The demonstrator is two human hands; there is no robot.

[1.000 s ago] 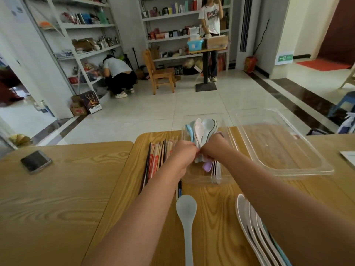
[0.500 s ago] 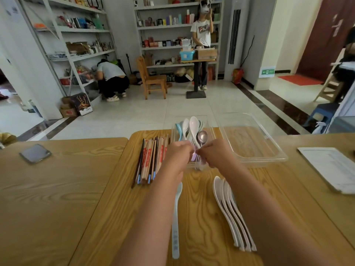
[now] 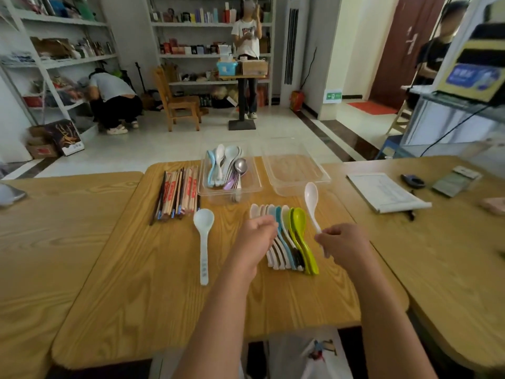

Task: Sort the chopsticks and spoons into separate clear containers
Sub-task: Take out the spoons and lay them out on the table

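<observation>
Gripping a white spoon (image 3: 311, 198) in the right hand (image 3: 343, 244), middle right, curling the left hand (image 3: 255, 237) over the spoon row (image 3: 296, 236), cannot tell if holding one; next, laying it in the upper-middle spoon container (image 3: 216, 195).

Wooden desk (image 3: 153, 283), light grain. White shelves (image 3: 68, 58) along the far wall, stocked. Wooden chair (image 3: 179, 101). Pale tiled floor (image 3: 175, 143). Dark door (image 3: 404, 45), red mat (image 3: 371, 108).

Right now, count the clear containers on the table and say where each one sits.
2. One clear container stands just right of the chopsticks, with spoons in it. The second container stands beside it on the right, nothing visible inside. None seems hidden.
</observation>
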